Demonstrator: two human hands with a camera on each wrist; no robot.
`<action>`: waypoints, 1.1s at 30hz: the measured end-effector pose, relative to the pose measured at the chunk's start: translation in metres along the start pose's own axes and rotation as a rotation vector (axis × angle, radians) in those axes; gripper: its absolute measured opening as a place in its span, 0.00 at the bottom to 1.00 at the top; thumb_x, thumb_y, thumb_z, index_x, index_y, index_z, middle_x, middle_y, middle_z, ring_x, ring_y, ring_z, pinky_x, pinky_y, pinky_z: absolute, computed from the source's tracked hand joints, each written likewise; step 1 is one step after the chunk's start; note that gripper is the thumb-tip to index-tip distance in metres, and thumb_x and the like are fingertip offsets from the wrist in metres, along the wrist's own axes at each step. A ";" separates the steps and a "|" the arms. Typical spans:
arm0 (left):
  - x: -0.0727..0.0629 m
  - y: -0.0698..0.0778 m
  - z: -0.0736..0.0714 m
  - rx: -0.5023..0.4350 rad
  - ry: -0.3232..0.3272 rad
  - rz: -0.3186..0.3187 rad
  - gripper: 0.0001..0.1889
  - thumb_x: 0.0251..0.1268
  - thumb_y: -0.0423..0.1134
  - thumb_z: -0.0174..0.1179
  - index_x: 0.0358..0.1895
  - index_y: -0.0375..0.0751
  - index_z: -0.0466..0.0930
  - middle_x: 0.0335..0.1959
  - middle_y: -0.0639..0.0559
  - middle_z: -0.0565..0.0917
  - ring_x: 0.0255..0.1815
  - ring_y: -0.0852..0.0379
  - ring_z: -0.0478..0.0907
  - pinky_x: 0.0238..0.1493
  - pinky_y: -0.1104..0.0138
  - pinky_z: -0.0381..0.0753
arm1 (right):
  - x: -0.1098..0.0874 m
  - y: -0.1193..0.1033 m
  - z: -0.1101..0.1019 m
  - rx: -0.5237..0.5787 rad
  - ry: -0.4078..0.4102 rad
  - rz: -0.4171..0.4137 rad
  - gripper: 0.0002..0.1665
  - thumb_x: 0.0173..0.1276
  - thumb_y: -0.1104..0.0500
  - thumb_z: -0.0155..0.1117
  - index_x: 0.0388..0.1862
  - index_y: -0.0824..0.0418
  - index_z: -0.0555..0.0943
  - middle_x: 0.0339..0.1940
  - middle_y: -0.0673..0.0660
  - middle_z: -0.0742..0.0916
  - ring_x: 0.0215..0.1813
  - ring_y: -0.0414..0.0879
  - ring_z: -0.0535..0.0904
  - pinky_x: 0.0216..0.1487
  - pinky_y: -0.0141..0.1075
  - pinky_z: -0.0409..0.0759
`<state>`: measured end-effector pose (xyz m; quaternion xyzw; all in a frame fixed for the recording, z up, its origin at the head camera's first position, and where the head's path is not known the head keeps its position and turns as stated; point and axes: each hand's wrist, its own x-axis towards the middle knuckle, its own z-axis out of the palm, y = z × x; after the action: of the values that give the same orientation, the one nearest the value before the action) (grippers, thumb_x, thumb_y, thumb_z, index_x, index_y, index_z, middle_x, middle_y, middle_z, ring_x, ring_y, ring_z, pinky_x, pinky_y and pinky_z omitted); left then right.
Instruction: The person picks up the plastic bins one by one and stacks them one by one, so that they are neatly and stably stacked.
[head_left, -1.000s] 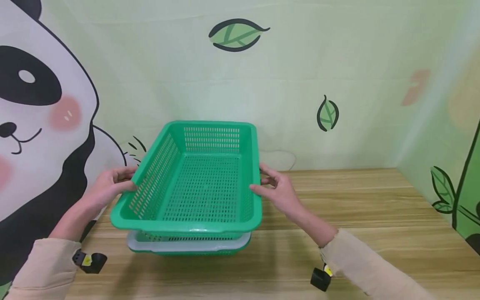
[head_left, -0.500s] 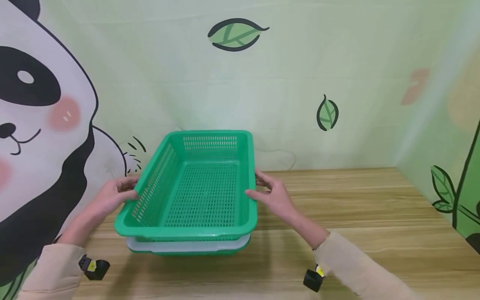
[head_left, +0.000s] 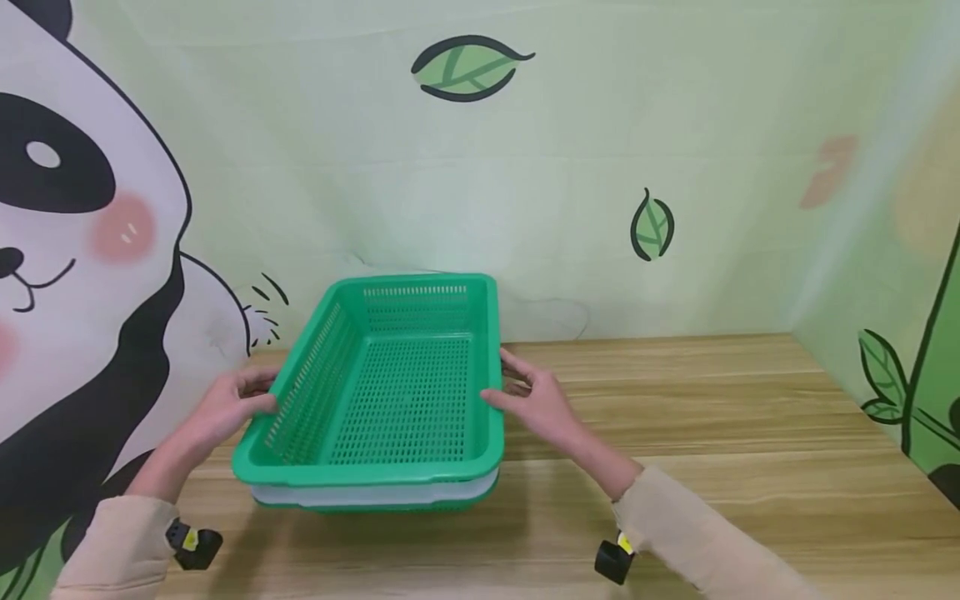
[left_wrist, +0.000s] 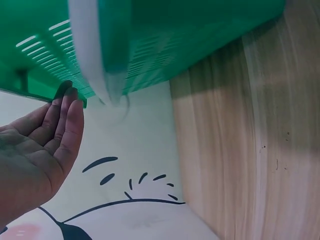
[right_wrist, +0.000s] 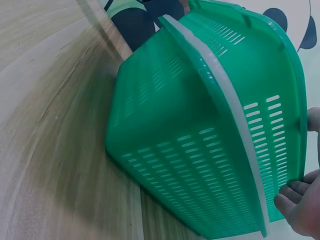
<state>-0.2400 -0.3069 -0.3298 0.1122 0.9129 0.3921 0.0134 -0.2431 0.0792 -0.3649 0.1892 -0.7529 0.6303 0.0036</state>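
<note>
A green slotted plastic basket (head_left: pixel 405 400) sits partly down inside a second basket whose pale rim (head_left: pixel 375 495) shows just below it. My left hand (head_left: pixel 228 408) holds the upper basket's left rim, thumb on top and fingers beneath. On the opposite side my right hand (head_left: pixel 536 400) pinches the right rim in the same way. In the right wrist view the lower basket (right_wrist: pixel 165 140) stands on the table, and a stretch of the upper basket's wall (right_wrist: pixel 265 135) shows above the pale rim. Nothing lies in the upper basket.
The wood-grain table (head_left: pixel 712 433) extends to the right of the baskets. Behind it hangs a pale green backdrop (head_left: pixel 570 108) printed with leaves and a panda (head_left: pixel 150 367). A thin cable (head_left: pixel 558 302) runs along the backdrop's lower part.
Both hands have lowered the upper basket deeper into the lower one, shifting it slightly left. The gap between the two rims has shrunk. The lower basket stays put.
</note>
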 end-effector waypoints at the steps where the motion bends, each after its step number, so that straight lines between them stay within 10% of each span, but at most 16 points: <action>1: 0.000 -0.001 0.001 0.003 0.001 0.002 0.25 0.58 0.32 0.49 0.59 0.24 0.64 0.50 0.33 0.75 0.43 0.58 0.73 0.42 0.69 0.72 | 0.000 0.001 0.000 -0.001 -0.001 0.005 0.41 0.58 0.61 0.64 0.67 0.68 0.58 0.61 0.65 0.72 0.62 0.55 0.69 0.59 0.42 0.69; 11: 0.001 -0.007 0.008 0.017 -0.004 -0.032 0.26 0.57 0.32 0.49 0.60 0.23 0.62 0.52 0.31 0.73 0.50 0.42 0.71 0.46 0.59 0.73 | -0.003 0.010 0.006 -0.039 0.010 0.016 0.41 0.58 0.58 0.65 0.67 0.68 0.58 0.62 0.63 0.71 0.64 0.54 0.66 0.61 0.45 0.65; 33: 0.003 -0.019 0.016 -0.009 0.023 -0.070 0.27 0.55 0.33 0.51 0.60 0.23 0.63 0.51 0.32 0.74 0.45 0.50 0.72 0.40 0.70 0.73 | -0.008 0.022 0.017 -0.022 0.091 -0.010 0.39 0.57 0.62 0.65 0.65 0.69 0.62 0.64 0.65 0.69 0.66 0.56 0.62 0.61 0.45 0.65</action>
<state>-0.2452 -0.3071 -0.3543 0.0757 0.9146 0.3967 0.0170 -0.2376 0.0684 -0.3911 0.1641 -0.7580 0.6298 0.0433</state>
